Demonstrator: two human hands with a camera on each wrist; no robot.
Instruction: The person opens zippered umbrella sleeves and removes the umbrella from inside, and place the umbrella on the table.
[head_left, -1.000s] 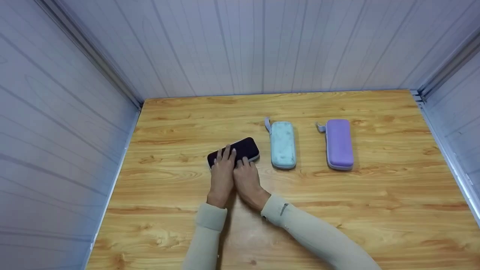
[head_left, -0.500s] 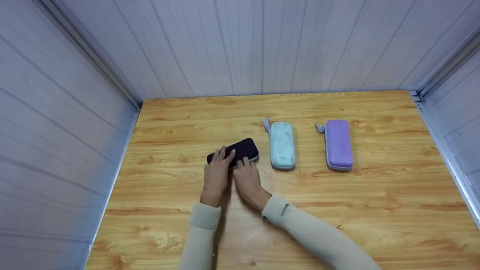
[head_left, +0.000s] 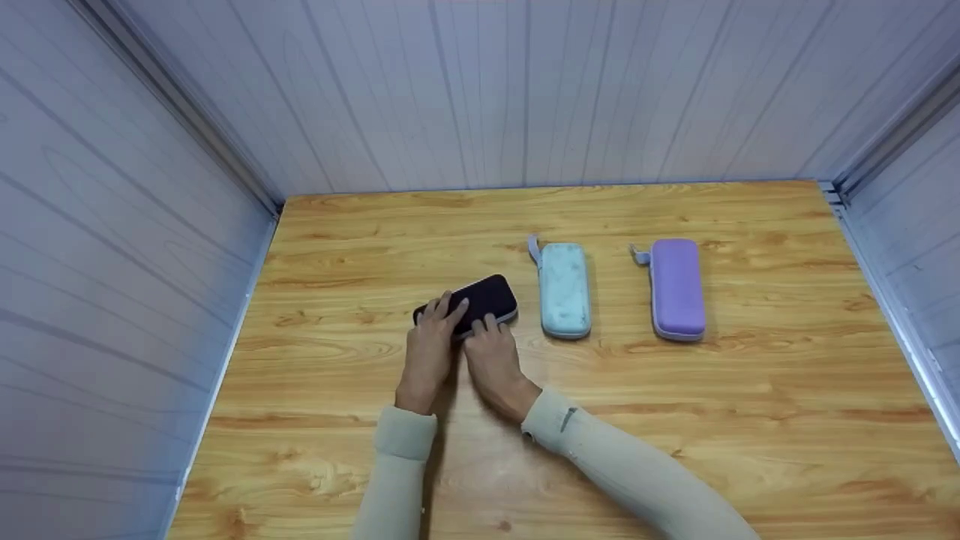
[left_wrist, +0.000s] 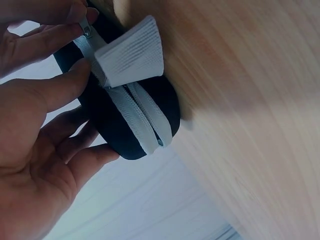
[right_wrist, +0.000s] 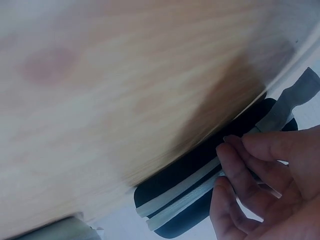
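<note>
Head view shows the left hand (head_left: pixel 427 352) gripping the dark case (head_left: pixel 491 296) on the tabletop (head_left: pixel 637 420), the right hand (head_left: pixel 495 356) pinching its zip pull (left_wrist: pixel 86 30), seemingly working the zip (left_wrist: pixel 131 117), so the next move likely calls for bracing and an even tug.

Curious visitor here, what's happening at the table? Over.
Left hand on black case. Right hand pinching its zipper pull. Blue case, purple case apart, not in the way.
</note>
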